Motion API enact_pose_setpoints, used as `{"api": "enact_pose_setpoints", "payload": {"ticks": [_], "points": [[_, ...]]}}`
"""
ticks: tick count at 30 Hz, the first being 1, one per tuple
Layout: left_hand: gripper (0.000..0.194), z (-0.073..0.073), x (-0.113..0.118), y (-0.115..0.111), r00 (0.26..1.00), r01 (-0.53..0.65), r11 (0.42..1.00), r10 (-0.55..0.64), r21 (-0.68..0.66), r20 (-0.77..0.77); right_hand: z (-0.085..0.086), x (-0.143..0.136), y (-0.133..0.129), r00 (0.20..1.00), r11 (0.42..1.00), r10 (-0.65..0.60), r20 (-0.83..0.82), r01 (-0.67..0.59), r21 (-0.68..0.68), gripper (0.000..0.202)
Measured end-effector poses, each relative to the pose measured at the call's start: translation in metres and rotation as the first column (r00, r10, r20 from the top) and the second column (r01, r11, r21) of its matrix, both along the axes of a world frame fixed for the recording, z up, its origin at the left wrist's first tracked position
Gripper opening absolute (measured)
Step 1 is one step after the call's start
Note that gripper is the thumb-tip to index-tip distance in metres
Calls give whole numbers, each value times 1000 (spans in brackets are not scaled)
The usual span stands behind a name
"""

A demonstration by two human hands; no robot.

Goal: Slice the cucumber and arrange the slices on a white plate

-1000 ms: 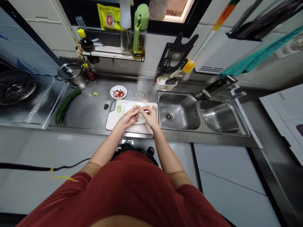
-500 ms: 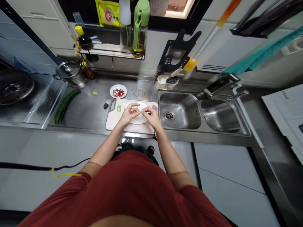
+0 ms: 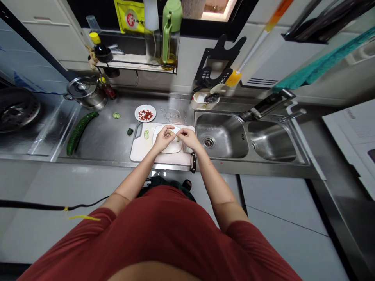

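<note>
Head view, itemised. Steel worktop [image 3: 99, 136]; sink [image 3: 222, 134] at its right end. Cutting board [image 3: 140, 150] at front edge, bearing white plate [image 3: 172, 148]. Whole cucumber [image 3: 78, 132] toward left edge. Left hand [image 3: 162, 137] and right hand [image 3: 185, 136] met over plate, fingertips pinched on one cucumber slice [image 3: 173, 135], seemingly for arranging. Spare slices [image 3: 146, 134] beside plate. Against half a second earlier: hands closer together, knife handle [image 3: 193, 162] uncovered at board's front corner.

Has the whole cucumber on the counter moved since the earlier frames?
No. The whole cucumber lies at the same slant beside the steel pot; its small shift in the picture matches the camera's.
</note>
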State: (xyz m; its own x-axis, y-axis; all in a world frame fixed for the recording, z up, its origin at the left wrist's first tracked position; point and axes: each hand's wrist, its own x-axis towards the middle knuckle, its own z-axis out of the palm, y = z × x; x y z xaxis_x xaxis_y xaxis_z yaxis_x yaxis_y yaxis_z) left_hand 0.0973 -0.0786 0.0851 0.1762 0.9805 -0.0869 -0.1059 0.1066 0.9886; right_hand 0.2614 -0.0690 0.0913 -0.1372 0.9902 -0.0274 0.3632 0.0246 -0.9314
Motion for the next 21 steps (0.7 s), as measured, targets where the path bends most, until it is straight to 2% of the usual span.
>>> {"api": "enact_pose_setpoints", "payload": {"ticks": [3, 6, 8, 12, 15, 21], "points": [[37, -14, 4, 15, 998, -36, 998, 33, -57, -43, -7, 10, 16, 986, 999, 39, 161, -35, -22, 13], [34, -34, 7, 27, 978, -52, 995, 33, -87, -206, -17, 15, 27, 936, 996, 87, 340, -71, -59, 16], [32, -47, 9, 32, 936, -40, 998, 18, -57, -351, -23, 16, 31, 887, 992, 121, 445, -90, -89, 18], [27, -69, 14, 37, 804, 11, 999, -31, -36, -594, -36, 14, 35, 767, 983, 180, 616, -119, -139, 18], [25, -75, 19, 39, 708, 28, 998, -62, -60, -704, -47, 14, 39, 695, 979, 203, 690, -128, -159, 18], [22, -74, 28, 41, 572, 34, 995, -100, -98, -814, -65, 12, 44, 621, 978, 205, 756, -110, -175, 21]]}}
